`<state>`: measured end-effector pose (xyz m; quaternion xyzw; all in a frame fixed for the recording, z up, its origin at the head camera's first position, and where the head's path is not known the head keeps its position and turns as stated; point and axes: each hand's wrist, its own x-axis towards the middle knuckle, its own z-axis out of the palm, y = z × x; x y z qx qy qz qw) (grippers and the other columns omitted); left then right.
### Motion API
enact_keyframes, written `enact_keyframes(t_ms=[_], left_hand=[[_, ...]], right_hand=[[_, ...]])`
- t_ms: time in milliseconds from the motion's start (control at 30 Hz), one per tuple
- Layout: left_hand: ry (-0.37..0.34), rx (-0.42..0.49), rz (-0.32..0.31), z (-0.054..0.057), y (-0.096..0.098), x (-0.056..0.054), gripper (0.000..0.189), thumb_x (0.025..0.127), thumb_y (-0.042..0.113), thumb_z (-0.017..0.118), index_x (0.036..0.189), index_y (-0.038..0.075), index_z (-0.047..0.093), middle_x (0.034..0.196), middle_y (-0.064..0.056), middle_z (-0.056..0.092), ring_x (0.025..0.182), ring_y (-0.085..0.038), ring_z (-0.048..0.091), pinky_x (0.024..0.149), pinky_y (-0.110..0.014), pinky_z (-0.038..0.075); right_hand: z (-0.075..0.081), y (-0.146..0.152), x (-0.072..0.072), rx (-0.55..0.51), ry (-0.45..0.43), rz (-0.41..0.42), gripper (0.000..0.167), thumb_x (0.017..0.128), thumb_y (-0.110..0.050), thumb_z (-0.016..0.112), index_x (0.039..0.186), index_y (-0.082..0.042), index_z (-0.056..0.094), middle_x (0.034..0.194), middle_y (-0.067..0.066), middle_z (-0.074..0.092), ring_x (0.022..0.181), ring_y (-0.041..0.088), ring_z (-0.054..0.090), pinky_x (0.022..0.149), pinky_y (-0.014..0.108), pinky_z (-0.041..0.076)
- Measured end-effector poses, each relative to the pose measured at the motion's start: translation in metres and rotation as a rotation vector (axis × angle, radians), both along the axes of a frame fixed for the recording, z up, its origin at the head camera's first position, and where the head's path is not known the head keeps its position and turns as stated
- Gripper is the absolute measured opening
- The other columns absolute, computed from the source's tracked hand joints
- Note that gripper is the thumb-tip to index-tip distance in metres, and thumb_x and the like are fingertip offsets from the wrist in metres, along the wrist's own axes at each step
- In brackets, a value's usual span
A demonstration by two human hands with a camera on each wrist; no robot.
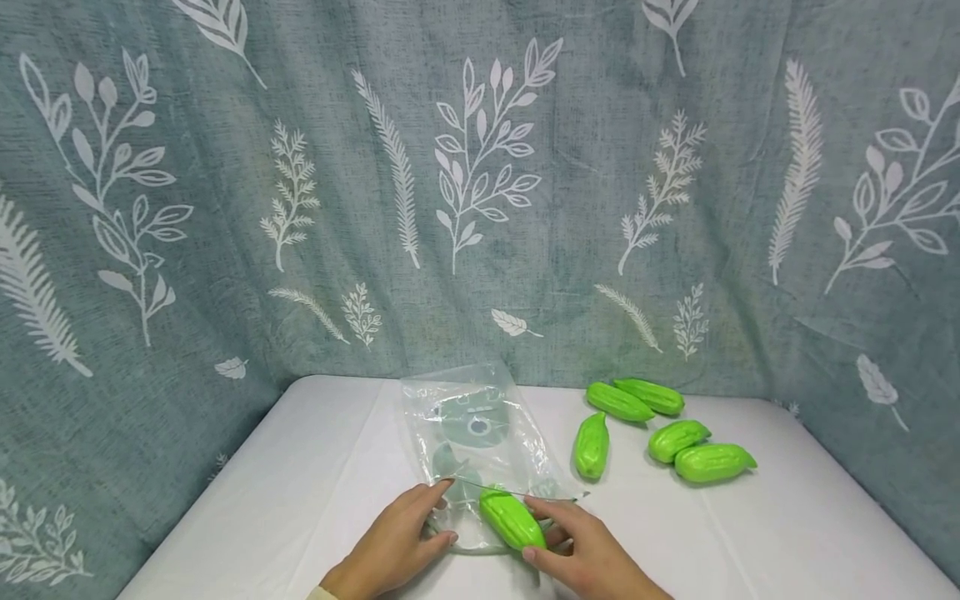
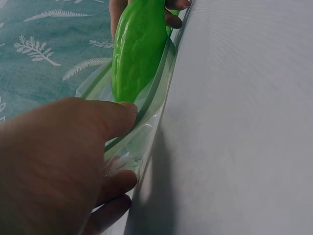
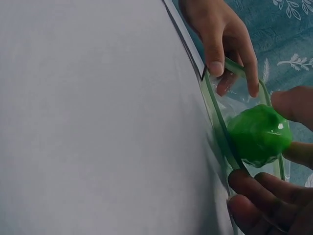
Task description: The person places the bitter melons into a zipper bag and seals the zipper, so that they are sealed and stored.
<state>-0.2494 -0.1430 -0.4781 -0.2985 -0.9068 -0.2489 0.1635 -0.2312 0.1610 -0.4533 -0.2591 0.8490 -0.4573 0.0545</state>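
- Held object: a ridged green gourd lies aslant at the mouth of a clear zip bag on the white tablecloth.
- Right hand: grasps the gourd between thumb and fingers.
- Left hand: grips the bag at the opposite side of its mouth, thumb at the near edge.
- Progress, as judged: the mouth is parted and one gourd stands between its edges, not fully inside; none is seen farther in, and five loose gourds lie on the cloth beyond the bag's right side.
- Head view only: these loose gourds and the bag's printed face.
- Right wrist view: the gourd nearly end-on, between two green edge strips, a relation the head view leaves unclear.
- Left wrist view: the left thumb against the rim; glossy film makes the depth of the gourd's tip hard to tell.
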Motion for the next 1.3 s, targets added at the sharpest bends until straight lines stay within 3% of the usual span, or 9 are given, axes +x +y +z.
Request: enact_keyframes(t_ms=[300, 600, 700, 1067, 1300], left_hand=[[0.014, -0.006, -0.004, -0.002, -0.001, -0.001, 0.067, 0.089, 0.033, 0.075, 0.146, 0.008, 0.049, 0.109, 0.005, 0.064, 0.099, -0.013, 0.061, 0.085, -0.035, 0.053], [0.002, 0.007, -0.027, -0.002, -0.001, -0.002, 0.065, 0.09, 0.033, 0.075, 0.145, 0.008, 0.049, 0.107, 0.006, 0.063, 0.093, -0.006, 0.057, 0.08, -0.03, 0.052], [0.003, 0.007, -0.03, -0.002, -0.002, -0.003, 0.066, 0.091, 0.033, 0.075, 0.146, 0.008, 0.049, 0.107, 0.006, 0.063, 0.094, -0.007, 0.058, 0.08, -0.03, 0.053], [0.017, 0.011, -0.023, -0.002, -0.003, -0.002, 0.066, 0.091, 0.032, 0.075, 0.145, 0.007, 0.049, 0.107, 0.005, 0.063, 0.095, -0.01, 0.059, 0.081, -0.033, 0.053], [0.024, 0.009, -0.024, -0.002, -0.002, -0.002, 0.066, 0.09, 0.033, 0.075, 0.145, 0.007, 0.05, 0.106, 0.005, 0.063, 0.093, -0.009, 0.058, 0.079, -0.031, 0.052]], right_hand=[[0.002, 0.006, 0.008, 0.011, 0.236, -0.003, 0.043, 0.093, -0.029, 0.074, 0.13, -0.012, 0.062, 0.123, 0.007, 0.058, 0.098, 0.018, 0.066, 0.072, 0.029, 0.058], [-0.005, 0.0, 0.008, -0.008, 0.556, 0.022, 0.034, 0.084, -0.006, 0.079, 0.116, -0.012, 0.069, 0.118, 0.003, 0.063, 0.099, 0.015, 0.063, 0.068, 0.026, 0.057], [-0.006, -0.002, 0.008, 0.002, 0.62, 0.03, 0.034, 0.082, -0.005, 0.079, 0.113, -0.013, 0.07, 0.118, 0.004, 0.065, 0.1, 0.015, 0.063, 0.069, 0.026, 0.057], [-0.004, -0.009, 0.007, 0.174, 0.68, 0.009, 0.034, 0.083, -0.011, 0.081, 0.115, -0.015, 0.073, 0.126, -0.001, 0.064, 0.113, 0.02, 0.062, 0.088, 0.04, 0.055], [-0.003, -0.015, 0.009, 0.237, 0.639, -0.005, 0.034, 0.085, -0.018, 0.079, 0.118, -0.013, 0.074, 0.131, -0.002, 0.063, 0.119, 0.021, 0.06, 0.093, 0.045, 0.052]])
